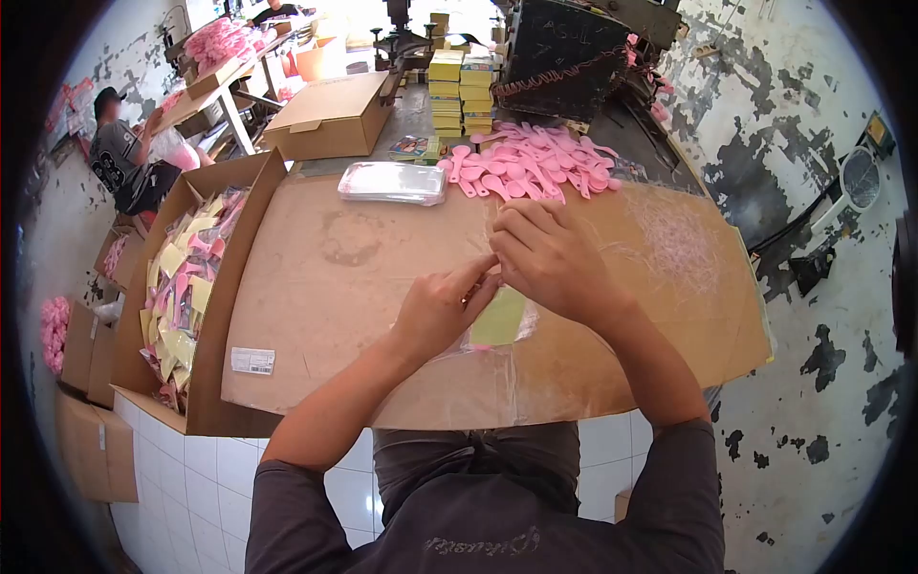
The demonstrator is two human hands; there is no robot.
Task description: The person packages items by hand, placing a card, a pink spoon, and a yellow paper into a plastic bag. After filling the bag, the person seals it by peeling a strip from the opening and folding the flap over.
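Close together over the cardboard-topped table point(325, 316) are my two hands. My left hand point(445, 304) pinches the upper part of a clear bag point(527, 323) with a yellow-green card point(498, 319) in it. My right hand point(538, 247) has its fingers curled at the top edge of the same bag, touching the left fingertips; what lies between its fingers is hidden. Just beyond the hands is a pile of pink plastic spoons point(535, 161). A stack of clear plastic bags point(393, 183) lies left of the pile.
An open carton point(265, 206) of filled bags stands at the left. A closed carton point(330, 113), stacks of yellow cards point(447, 94) and a black box point(559, 62) are at the back. Plastic strips point(674, 244) lie right. A person point(124, 153) sits far left, another behind.
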